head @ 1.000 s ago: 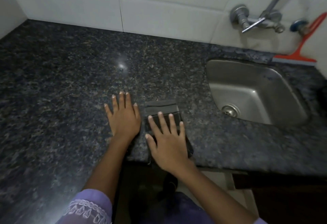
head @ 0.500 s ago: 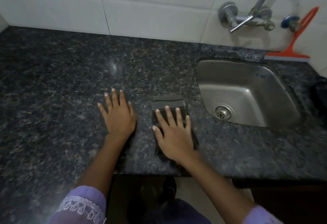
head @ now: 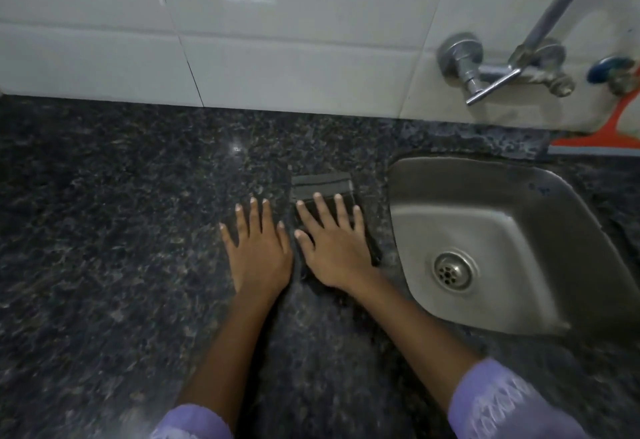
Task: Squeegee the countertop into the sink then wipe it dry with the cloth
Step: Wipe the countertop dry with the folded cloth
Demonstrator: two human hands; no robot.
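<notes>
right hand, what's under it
A folded dark cloth, pressed flat on the countertop by the right hand. Only its far edge and right side show; the rest is covered.

The dark speckled countertop (head: pixel 104 230) is carrying my folded dark cloth (head: pixel 322 185), which is lying flat just left of the sink (head: pixel 519 196) set into it. My right hand (head: pixel 332 248) is pressing flat on the cloth while my left hand (head: pixel 258 251) is resting palm-down on bare stone just beside it. The orange squeegee (head: pixel 595 142) is sitting on the counter behind the sink, against the wall.
</notes>
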